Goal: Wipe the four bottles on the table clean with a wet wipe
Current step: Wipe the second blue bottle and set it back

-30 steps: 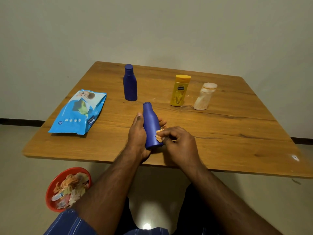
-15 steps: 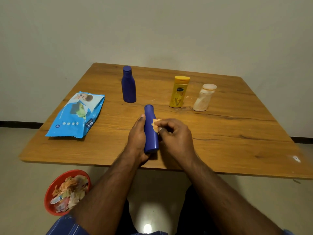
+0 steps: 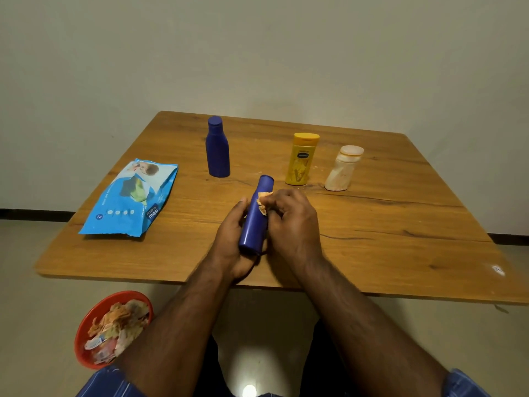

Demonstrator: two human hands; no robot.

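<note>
The left hand (image 3: 233, 239) holds the blue bottle (image 3: 255, 219) tight. The right hand (image 3: 289, 222) fingers pinch the wet wipe (image 3: 262, 202). Best to rub slowly and turn the bottle.

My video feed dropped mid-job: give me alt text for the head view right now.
The left hand grips a tilted blue bottle over a wooden table while the right hand presses a soiled wipe near its neck. Behind stand another blue bottle, a yellow bottle and a pale bottle.
</note>
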